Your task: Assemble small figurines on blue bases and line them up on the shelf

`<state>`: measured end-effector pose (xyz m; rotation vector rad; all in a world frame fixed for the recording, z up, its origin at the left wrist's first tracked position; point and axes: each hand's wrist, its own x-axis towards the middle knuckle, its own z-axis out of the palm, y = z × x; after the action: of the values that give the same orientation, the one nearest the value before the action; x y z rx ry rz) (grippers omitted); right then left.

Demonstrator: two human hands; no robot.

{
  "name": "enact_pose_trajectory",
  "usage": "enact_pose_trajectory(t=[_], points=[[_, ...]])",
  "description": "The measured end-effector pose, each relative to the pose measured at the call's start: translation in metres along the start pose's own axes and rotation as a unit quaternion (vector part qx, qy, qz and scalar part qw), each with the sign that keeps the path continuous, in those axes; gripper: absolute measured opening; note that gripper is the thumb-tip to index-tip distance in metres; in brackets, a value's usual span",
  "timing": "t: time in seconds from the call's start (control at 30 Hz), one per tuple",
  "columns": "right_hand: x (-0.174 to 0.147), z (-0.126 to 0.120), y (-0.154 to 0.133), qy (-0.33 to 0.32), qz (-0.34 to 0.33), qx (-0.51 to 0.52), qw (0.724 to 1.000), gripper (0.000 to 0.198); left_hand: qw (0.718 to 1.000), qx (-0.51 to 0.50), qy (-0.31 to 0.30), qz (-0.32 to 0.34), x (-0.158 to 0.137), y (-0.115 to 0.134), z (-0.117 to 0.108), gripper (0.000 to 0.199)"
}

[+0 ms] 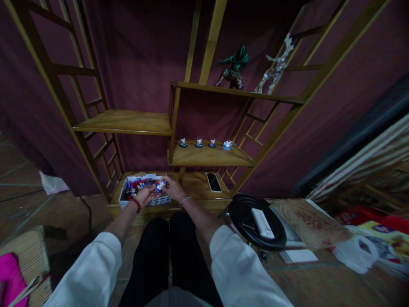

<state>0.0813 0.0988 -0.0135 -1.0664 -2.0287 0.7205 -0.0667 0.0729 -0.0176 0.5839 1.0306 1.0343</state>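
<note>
My right hand (173, 189) is closed on a small blue-and-white figurine (160, 186), pinching it above the front of a white box (122, 197). Close beside it, my left hand (146, 195) has its fingers reaching to the figurine's lower left side; whether they grip it I cannot make out. Several small red, black and blue figures (136, 186) lie heaped in the box, which rests on the bottom shelf. A row of small figurines (199, 143) stands upright on the middle shelf, the rightmost one (227, 145) on a light blue base.
A phone (214, 182) lies on the bottom shelf, right of my hands. Above stand a green-hooded figure (235, 68) and a clear statuette (276, 66). A round black stool (238, 226) holding a white object (262, 223) is at my right knee. An empty wooden shelf (128, 122) overhangs the box.
</note>
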Motion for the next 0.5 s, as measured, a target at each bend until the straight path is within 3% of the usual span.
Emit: enact_pose_trajectory(t=[0.5], points=[[-0.009, -0.007, -0.005, 0.015, 0.003, 0.005, 1.0, 0.028, 0.998, -0.054, -0.009, 0.033, -0.013, -0.005, 0.013, 0.011]])
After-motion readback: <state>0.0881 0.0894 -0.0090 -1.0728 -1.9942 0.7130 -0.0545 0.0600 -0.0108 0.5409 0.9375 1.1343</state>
